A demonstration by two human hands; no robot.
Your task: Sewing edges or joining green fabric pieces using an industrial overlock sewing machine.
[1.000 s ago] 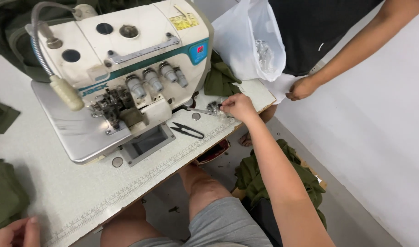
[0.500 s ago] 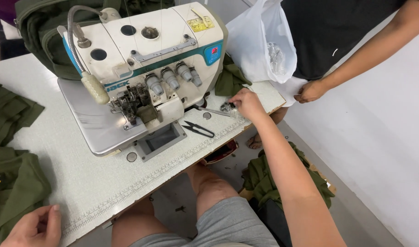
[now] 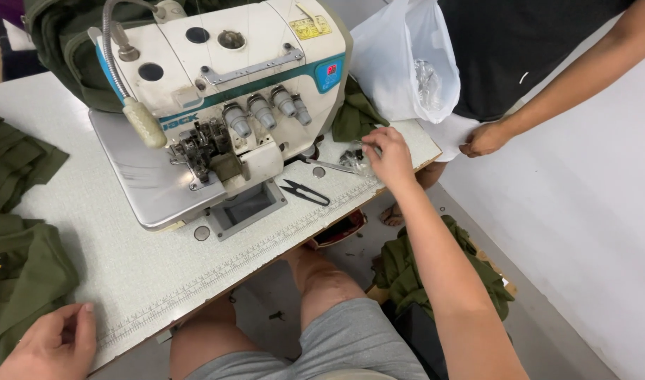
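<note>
left hand [image 3: 51, 343] rests loosely curled at the tabletop's [image 3: 125, 260] near left edge, holding nothing, just beside the green cloth [image 3: 20, 274]. the sewing machine [image 3: 217, 98] fills the middle, black snips [image 3: 305, 192] lying by its base. right hand [image 3: 387, 156] is at the far right corner, fingers pinching at small metal bits [image 3: 352, 157] there. beyond, another person's hand [image 3: 485, 138] is beside a white bag [image 3: 407, 63].
</note>
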